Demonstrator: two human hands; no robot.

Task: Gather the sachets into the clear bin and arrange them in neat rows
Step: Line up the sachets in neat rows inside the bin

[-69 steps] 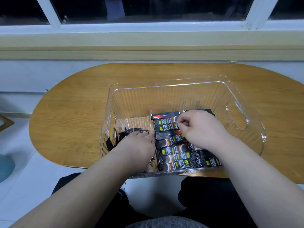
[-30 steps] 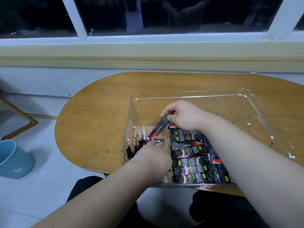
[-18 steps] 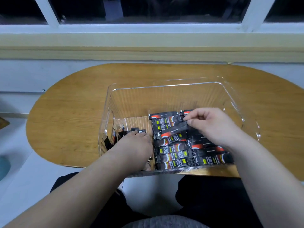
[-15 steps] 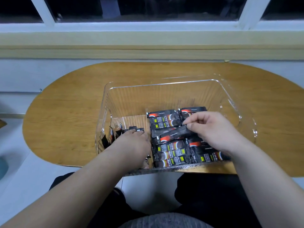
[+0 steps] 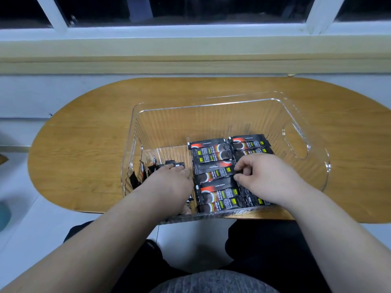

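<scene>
Plainly the arranging step was in hand, judging by how things lay on the wooden worktop (image 5: 84,132), which showed no stray packets in view, so the gathering looked all but done. The clear bin (image 5: 211,105) stood on it with its near wall at the worktop's near edge and a cut-out handle in its right wall. Inside, the laid sachets (image 5: 211,154) lay flat in two columns side by side against the near wall, filling the right and middle of the floor, while the far part of the floor was bare. The loose sachets (image 5: 137,178) stood and leaned in a jumble against the left wall, apart from the ordered columns. The left hand (image 5: 169,182) was reached down among that jumble, knuckles up; whether its grip was closed on any of them could not be told, as its fingers were hidden. The right hand (image 5: 268,178) lay over the right column, its grip narrow, thumb and forefinger pinching the right end of one sachet (image 5: 213,173) that sat slightly askew in the left column. The next move likely called for squaring that sachet with its neighbours, then feeding another from the jumble across to be laid in line.
</scene>
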